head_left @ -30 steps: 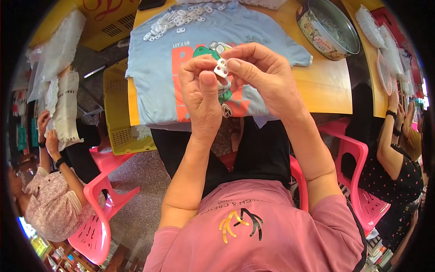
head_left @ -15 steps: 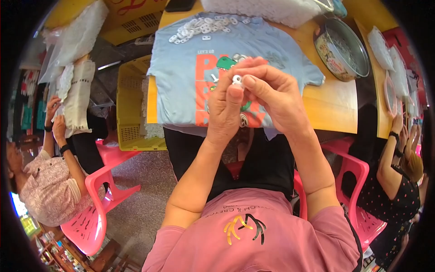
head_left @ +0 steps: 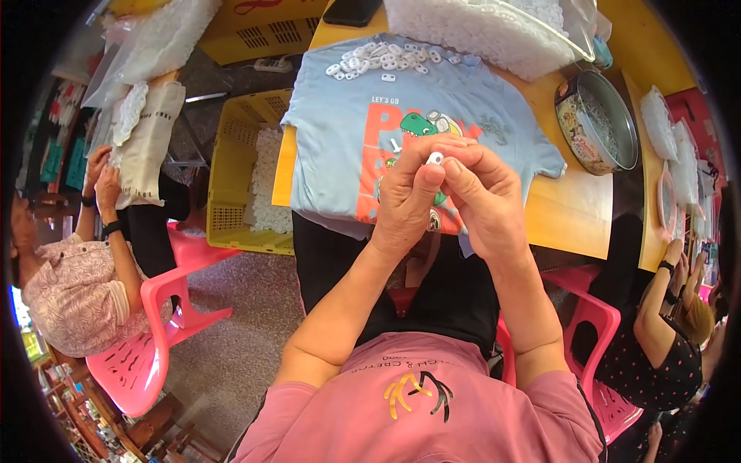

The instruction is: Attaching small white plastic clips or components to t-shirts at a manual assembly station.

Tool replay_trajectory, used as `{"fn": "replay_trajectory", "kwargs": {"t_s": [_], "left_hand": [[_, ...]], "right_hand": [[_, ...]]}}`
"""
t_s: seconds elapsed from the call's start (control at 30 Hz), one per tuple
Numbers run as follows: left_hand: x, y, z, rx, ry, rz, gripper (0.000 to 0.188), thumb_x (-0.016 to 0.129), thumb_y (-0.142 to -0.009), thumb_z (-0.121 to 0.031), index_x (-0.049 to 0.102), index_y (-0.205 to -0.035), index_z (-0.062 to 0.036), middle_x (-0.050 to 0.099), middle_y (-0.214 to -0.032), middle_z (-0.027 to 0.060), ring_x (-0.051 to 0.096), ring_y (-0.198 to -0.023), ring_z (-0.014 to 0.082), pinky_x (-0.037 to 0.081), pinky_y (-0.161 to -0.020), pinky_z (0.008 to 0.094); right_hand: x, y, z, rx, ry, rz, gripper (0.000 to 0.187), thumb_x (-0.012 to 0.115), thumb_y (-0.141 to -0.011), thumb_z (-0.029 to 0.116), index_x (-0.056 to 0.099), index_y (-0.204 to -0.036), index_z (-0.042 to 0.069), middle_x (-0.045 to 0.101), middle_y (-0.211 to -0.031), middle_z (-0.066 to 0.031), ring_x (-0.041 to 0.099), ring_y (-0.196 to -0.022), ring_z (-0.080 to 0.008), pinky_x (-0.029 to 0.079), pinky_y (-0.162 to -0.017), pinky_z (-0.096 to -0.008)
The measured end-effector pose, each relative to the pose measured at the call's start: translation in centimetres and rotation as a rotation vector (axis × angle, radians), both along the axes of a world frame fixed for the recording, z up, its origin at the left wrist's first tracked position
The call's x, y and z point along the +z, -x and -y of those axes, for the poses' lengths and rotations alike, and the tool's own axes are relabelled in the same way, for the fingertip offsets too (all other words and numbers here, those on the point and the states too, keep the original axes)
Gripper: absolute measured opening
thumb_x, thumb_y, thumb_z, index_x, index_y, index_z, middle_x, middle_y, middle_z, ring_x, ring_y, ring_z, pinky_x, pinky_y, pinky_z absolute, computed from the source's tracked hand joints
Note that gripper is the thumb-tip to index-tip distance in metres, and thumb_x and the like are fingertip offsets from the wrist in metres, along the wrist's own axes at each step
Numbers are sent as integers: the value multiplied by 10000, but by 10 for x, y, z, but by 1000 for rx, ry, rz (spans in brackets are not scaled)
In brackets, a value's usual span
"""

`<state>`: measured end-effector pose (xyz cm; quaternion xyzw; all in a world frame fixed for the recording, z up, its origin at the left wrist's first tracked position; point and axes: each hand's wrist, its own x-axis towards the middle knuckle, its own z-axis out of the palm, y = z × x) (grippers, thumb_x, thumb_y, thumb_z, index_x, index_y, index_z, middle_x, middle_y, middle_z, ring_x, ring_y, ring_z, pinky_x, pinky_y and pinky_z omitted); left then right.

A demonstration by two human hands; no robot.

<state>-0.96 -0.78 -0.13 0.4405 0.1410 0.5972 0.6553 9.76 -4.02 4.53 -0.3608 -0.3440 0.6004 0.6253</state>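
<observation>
Above the front of a blue printed T-shirt (head_left: 332, 154) spread on the table, my two hands meet. Between the fingertips sits a small white plastic piece (head_left: 436, 158) with a dark hole in it. My left hand (head_left: 405, 197) pinches it, thumb against fingers. My right hand (head_left: 486, 193) is closed at its other side, thumb and fingers touching it; whether a smaller part is in there too is hidden. Toward the far side of the shirt lies a pile of similar white two-holed pieces (head_left: 378, 59), with a lone white piece (head_left: 388, 78) just nearer to me.
A round tin (head_left: 567, 116) with small metallic-looking bits stands at the right. Bags of white pieces (head_left: 463, 35) fill the table's back, beside a black phone (head_left: 351, 11). Left of the table is a yellow crate (head_left: 231, 220) holding white pieces. People sit working at both sides.
The whole view has shifted, so the table shows farther right and lower. My hands stay together, and the white piece appears turned between my fingertips.
</observation>
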Motion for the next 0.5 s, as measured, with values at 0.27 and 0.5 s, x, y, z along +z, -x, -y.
{"fn": "replay_trajectory", "kwargs": {"t_s": [0.27,0.5], "left_hand": [[-8,2,-5,-140,11,47,339,651,-944,-316,630,-1163,-58,608,-1204,67,540,-1146,179,441,-979,346],[-5,0,-5,-177,-42,91,303,655,-945,-275,606,-1158,-64,565,-1216,83,530,-1131,185,434,-979,359]], "right_hand": [[8,-13,3,54,17,57,154,658,-927,69,669,-1055,-14,673,-1014,-49,621,-946,-120,505,-843,-274],[7,-19,7,102,29,38,143,677,-915,77,682,-1038,5,672,-1029,-49,616,-964,-129,500,-869,-297]]}}
